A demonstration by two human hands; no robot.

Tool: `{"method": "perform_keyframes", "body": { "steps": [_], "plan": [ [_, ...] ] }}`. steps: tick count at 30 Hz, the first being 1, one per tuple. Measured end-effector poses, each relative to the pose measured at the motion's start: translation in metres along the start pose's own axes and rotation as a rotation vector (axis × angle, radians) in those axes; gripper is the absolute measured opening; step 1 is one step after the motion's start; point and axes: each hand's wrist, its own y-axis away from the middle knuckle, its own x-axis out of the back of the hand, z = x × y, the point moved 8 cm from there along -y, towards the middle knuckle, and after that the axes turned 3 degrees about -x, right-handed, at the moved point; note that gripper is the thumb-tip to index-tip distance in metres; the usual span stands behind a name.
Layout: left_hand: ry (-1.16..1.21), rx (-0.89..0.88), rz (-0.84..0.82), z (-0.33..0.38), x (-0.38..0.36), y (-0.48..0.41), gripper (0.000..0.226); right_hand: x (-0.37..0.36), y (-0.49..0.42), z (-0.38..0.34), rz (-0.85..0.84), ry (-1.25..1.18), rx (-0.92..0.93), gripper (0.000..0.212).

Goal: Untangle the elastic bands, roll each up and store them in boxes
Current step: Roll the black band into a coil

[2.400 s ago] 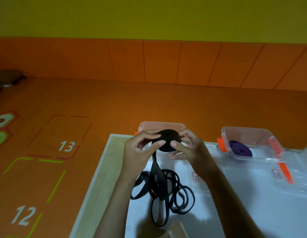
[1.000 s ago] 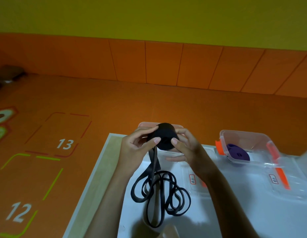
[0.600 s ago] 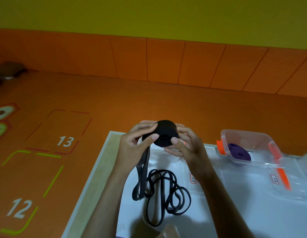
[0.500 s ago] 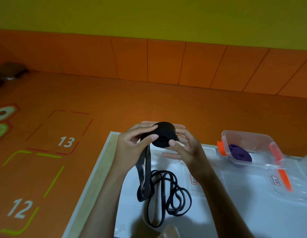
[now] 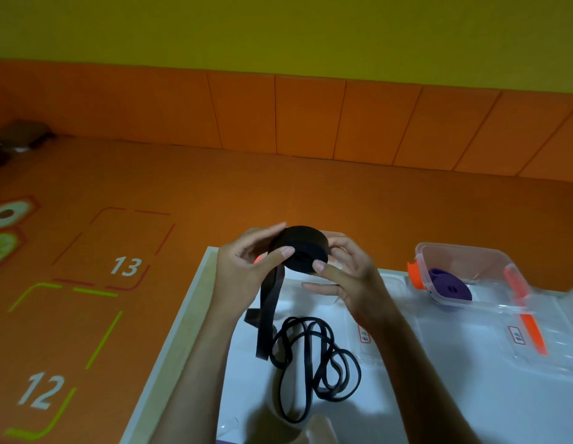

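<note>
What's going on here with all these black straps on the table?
A person is rolling up stretchy bands to pack into boxes. The left hand and right hand pinch a black roll above the white table, and its unwound tail hangs down to the tabletop. A thinner black band lies there in tangled loops. To the right, a clear box already holds a rolled purple band.

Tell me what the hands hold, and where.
The black band roll, gripped by its rim: left hand on the left side, right hand on the right.
</note>
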Motion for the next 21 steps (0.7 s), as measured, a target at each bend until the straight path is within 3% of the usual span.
{"method": "perform_keyframes", "body": {
  "steps": [4, 7, 11, 16, 21],
  "plan": [
    [-0.002, 0.000, 0.075, 0.001, -0.007, 0.003, 0.036, 0.005, -0.001, -0.002, 0.052, 0.015, -0.080, 0.049],
    [0.047, -0.023, 0.020, 0.004, -0.010, 0.002, 0.025, 0.005, -0.002, -0.006, 0.057, -0.016, -0.012, 0.038],
    [0.046, -0.026, -0.070, 0.008, -0.002, -0.001, 0.030, -0.007, -0.001, -0.004, -0.004, -0.102, 0.000, 0.028],
    [-0.027, -0.039, 0.063, 0.009, 0.010, 0.001, 0.033, -0.010, -0.003, 0.002, 0.029, 0.151, -0.089, 0.041],
    [-0.015, -0.072, 0.004, 0.006, 0.005, 0.001, 0.024, -0.017, -0.006, -0.011, 0.027, 0.111, -0.023, 0.031]
  ]
}}
